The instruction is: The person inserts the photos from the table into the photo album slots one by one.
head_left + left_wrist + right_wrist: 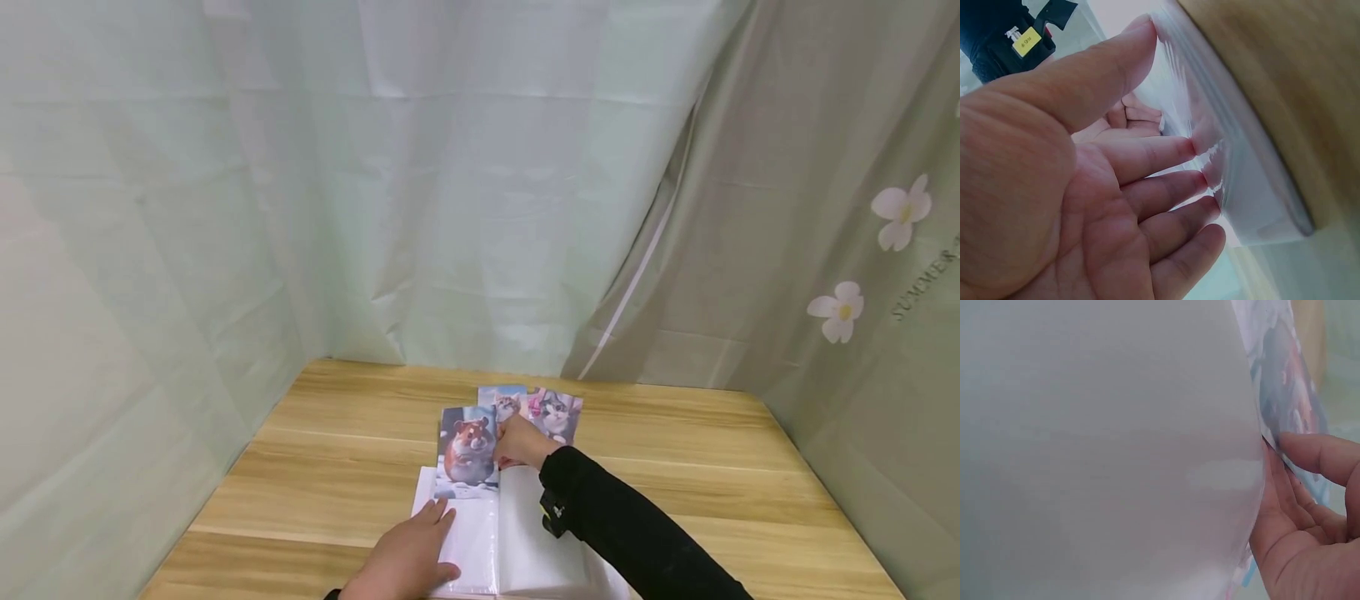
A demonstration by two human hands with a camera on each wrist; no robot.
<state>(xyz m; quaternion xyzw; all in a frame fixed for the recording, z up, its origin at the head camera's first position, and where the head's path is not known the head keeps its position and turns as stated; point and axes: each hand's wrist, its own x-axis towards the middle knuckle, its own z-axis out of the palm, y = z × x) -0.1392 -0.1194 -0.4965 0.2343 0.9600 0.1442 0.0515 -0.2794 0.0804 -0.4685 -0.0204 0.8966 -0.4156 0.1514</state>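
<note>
An open photo album (pixel 543 517) with white pages and clear sleeves lies near the front of the table. A hamster picture card (pixel 467 467) overlaps the top of its left page, partly past the upper edge. My right hand (pixel 522 442) pinches the card's right edge between thumb and fingers; in the right wrist view the card (pixel 1285 381) bends beside the white page (pixel 1104 437). Fingers spread, my left hand (pixel 412 546) rests on the left page's lower left; its fingertips touch the clear sleeve (pixel 1210 140) in the left wrist view.
Two cat picture cards, one with a blue sky (pixel 501 390) and one pinkish (pixel 558 412), lie behind the album, partly hidden by my right hand. The wooden table (pixel 337 467) meets pale curtains (pixel 480 208) at its back and sides.
</note>
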